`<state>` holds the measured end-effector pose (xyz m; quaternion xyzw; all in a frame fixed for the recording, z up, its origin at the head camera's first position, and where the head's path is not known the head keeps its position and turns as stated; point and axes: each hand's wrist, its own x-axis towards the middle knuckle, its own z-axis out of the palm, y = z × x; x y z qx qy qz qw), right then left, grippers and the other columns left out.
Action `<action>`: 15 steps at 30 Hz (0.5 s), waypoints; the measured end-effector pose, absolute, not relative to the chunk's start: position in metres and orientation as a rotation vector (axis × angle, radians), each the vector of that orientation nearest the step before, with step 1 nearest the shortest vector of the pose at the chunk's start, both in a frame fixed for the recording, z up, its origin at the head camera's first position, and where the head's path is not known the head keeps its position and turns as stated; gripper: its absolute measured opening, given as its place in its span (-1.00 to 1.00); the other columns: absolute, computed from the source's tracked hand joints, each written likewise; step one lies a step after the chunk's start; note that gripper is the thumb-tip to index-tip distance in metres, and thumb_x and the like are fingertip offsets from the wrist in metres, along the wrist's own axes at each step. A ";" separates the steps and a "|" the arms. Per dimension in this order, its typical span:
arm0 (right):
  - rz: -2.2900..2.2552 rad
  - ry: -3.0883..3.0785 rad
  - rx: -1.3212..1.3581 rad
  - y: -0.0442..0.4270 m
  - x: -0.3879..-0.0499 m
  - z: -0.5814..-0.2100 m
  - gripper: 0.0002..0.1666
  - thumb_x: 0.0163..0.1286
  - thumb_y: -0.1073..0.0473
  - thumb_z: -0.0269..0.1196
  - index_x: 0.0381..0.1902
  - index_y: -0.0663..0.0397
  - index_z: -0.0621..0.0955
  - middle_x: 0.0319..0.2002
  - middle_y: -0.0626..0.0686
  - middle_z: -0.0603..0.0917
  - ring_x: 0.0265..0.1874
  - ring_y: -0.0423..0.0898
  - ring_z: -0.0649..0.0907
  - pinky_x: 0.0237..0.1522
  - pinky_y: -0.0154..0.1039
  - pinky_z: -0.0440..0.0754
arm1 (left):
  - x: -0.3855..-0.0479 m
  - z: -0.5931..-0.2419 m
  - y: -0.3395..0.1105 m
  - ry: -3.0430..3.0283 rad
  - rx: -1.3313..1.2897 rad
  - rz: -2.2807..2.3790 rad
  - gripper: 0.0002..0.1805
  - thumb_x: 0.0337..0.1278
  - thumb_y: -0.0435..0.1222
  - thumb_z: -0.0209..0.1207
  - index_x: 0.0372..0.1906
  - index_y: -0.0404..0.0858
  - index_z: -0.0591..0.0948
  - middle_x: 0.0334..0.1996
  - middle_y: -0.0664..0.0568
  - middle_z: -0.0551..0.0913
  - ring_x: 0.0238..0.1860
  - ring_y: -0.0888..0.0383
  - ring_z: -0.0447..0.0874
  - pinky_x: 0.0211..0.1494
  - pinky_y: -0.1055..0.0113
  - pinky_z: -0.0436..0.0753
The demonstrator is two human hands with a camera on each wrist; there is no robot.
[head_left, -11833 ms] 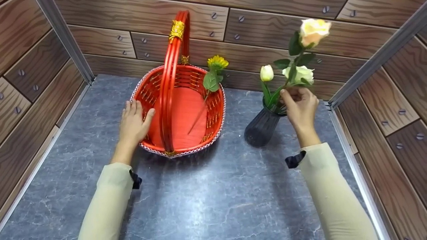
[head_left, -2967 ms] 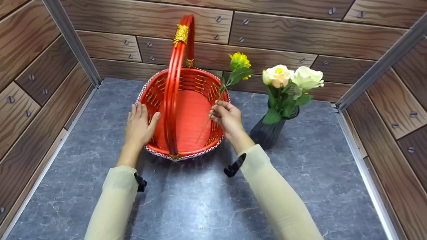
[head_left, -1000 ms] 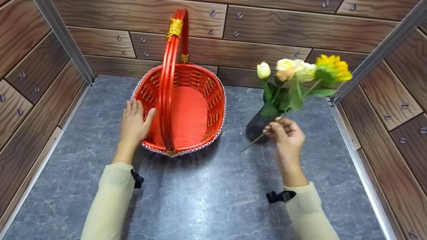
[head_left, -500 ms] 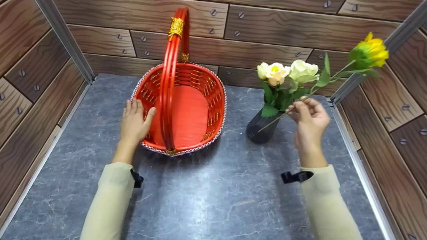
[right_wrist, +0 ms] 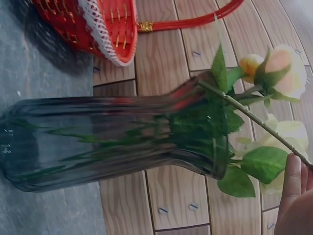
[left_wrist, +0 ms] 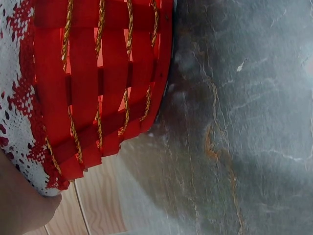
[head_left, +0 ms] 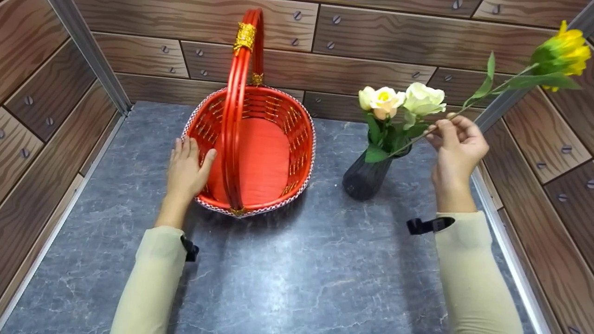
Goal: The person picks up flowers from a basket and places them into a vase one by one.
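With thumb and fingertips, my right hand [head_left: 457,155] pinches the thin stem of a yellow sunflower [head_left: 559,53], which slants up to the right. The stem's lower end is by the mouth of a dark ribbed glass vase [head_left: 364,178]; in the right wrist view the stem [right_wrist: 261,122] crosses beside the vase rim, and I cannot tell if its tip is inside. A pale tulip [head_left: 366,97], a peach rose [head_left: 386,103] and a pale green rose [head_left: 423,99] stand in the vase. My left hand [head_left: 188,169] rests on the left rim of a red woven basket [head_left: 299,148], fingers straight.
The basket's tall red handle [head_left: 235,116] arches over it. Wood-patterned walls [head_left: 371,41] enclose the grey marbled tabletop [head_left: 287,273] at the back and both sides, with metal strips [head_left: 510,260] along the edges.
The peach rose went into the vase. My right hand took the sunflower out of the basket, carried it right past the vase and raised it. My left hand stayed on the basket rim.
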<state>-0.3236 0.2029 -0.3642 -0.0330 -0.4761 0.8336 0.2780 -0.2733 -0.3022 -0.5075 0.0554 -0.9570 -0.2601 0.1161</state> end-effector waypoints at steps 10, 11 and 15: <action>2.185 -1.287 -0.048 0.209 -0.331 -0.352 -0.76 0.08 0.49 0.40 -0.28 0.39 0.58 -0.45 0.21 0.63 -0.58 0.00 0.68 -0.51 -0.23 0.72 | -0.274 -0.508 -0.302 -2.784 0.154 -0.754 -0.07 0.43 0.25 -0.28 0.47 -0.50 0.12 0.52 -0.34 -0.01 0.57 -0.24 -0.25 0.59 -0.11 -0.18; 2.178 -1.294 -0.039 0.209 -0.332 -0.351 -0.77 0.09 0.49 0.39 -0.28 0.38 0.59 -0.45 0.21 0.62 -0.58 0.00 0.68 -0.52 -0.24 0.72 | -0.273 -0.508 -0.302 -2.786 0.156 -0.755 -0.07 0.43 0.24 -0.28 0.47 -0.50 0.12 0.52 -0.34 -0.01 0.57 -0.24 -0.25 0.59 -0.11 -0.18; 2.149 -1.348 -0.019 0.207 -0.334 -0.353 -0.81 0.12 0.51 0.36 -0.30 0.38 0.59 -0.45 0.20 0.61 -0.58 -0.01 0.69 -0.51 -0.24 0.73 | -0.273 -0.508 -0.302 -2.800 0.169 -0.758 -0.08 0.44 0.23 -0.28 0.48 -0.48 0.10 0.53 -0.32 -0.03 0.57 -0.22 -0.27 0.59 -0.09 -0.20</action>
